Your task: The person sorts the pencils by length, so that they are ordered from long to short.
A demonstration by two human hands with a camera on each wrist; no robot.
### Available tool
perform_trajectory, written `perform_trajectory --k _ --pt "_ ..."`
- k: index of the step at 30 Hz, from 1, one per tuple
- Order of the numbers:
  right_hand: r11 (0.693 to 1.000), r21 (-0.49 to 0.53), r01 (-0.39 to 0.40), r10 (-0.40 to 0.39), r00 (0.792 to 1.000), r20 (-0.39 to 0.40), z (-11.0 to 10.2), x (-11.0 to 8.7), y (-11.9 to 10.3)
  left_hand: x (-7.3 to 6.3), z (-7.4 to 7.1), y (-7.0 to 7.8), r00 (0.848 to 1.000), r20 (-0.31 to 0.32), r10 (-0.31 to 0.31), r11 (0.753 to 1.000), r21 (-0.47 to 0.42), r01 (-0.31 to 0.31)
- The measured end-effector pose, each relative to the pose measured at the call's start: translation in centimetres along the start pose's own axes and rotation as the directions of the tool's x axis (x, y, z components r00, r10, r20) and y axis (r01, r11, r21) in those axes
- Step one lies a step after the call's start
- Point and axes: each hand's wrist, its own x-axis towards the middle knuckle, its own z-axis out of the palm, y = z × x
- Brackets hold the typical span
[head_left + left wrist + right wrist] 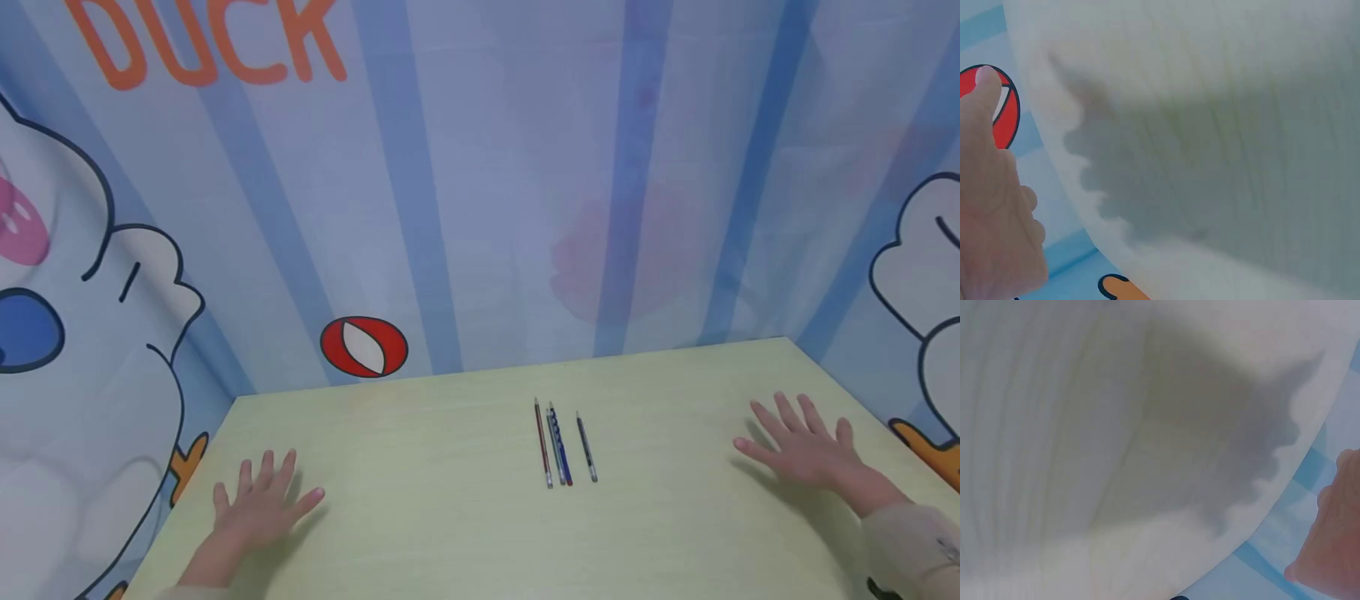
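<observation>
Left hand (pixel 258 508) at eight o'clock in head view, over bench (pixel 420 492): fingers splayed, grip wide, nothing held. Right hand (pixel 806 450) at four o'clock: likewise wide, holding nothing. Both well apart from pencils (pixel 561 447), probably leaving them unobstructed. Pencils lie on bench at five o'clock, tips toward twelve, roughly parallel, perhaps so each shows; middle two close-set, contact unclear. Beyond, printed backdrop (pixel 510 208). Count: two hands, four pencils.

One pale yellow-green, wood-grained table (pixel 420 500); one blue-striped backdrop (pixel 510 167) behind, printed with orange "DUCK" lettering (pixel 197 77) and red-and-white oval ball (pixel 364 347); black-outlined white cartoon figures (pixel 45 467) either side.
</observation>
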Motion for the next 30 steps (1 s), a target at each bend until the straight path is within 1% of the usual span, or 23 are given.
perform_trajectory --k 5,8,13,17,22,30 --pt "1.000 0.019 0.021 -0.022 1.000 0.006 -0.1 0.0 -0.8 0.3 0.1 1.5 1.000 -0.006 0.024 1.000 0.001 -0.024" --pt "0.999 0.011 0.030 -0.030 1.000 -0.001 0.1 0.1 -1.3 0.4 0.2 2.2 0.998 -0.022 0.056 0.998 0.003 -0.056" --pt "0.999 -0.019 0.044 -0.044 0.999 -0.016 0.4 0.4 -2.0 0.4 0.4 3.6 0.996 -0.037 0.086 0.996 0.005 -0.086" --pt "0.998 -0.017 0.060 -0.060 0.998 -0.021 0.1 0.6 -2.8 0.6 0.5 4.6 0.993 -0.053 0.106 0.994 0.020 -0.105" --pt "0.997 -0.021 0.080 -0.081 0.996 -0.034 -0.2 1.2 -4.1 0.9 0.9 6.1 0.985 -0.083 0.154 0.988 0.042 -0.151" --pt "0.991 -0.018 0.132 -0.133 0.989 -0.062 0.1 1.9 -6.5 1.3 1.4 8.8 0.967 -0.112 0.229 0.972 0.076 -0.221"
